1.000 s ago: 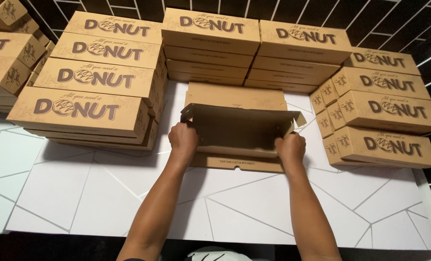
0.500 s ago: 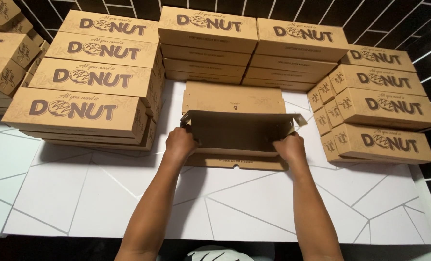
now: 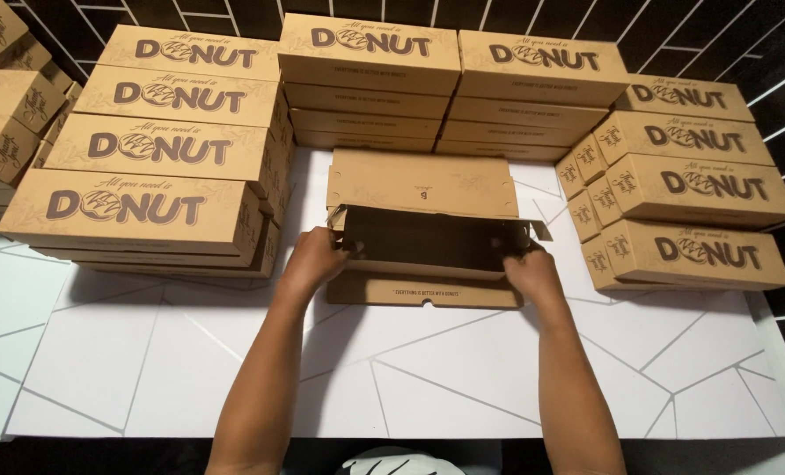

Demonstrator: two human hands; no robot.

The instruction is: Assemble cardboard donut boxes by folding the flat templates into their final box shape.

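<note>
A flat brown cardboard box (image 3: 428,185), half folded, lies in the middle of the white table (image 3: 410,387). Its back panel stands up and a front flap (image 3: 423,290) lies flat toward me. My left hand (image 3: 315,257) grips the box's left end wall. At the right end wall, my right hand (image 3: 526,268) has its fingers hooked inside the corner. The box's dark inside (image 3: 428,239) shows between the two hands and holds nothing.
Stacks of closed brown printed boxes ring the work spot: a tall stack at left (image 3: 146,211), two at the back (image 3: 370,79) (image 3: 538,88), one at right (image 3: 700,220), more at far left (image 3: 5,132). A dark tiled wall (image 3: 762,44) stands behind.
The box's side walls have been raised and both hands have shifted slightly inward along its ends, pressing the corners. The box has stayed in the same spot.
</note>
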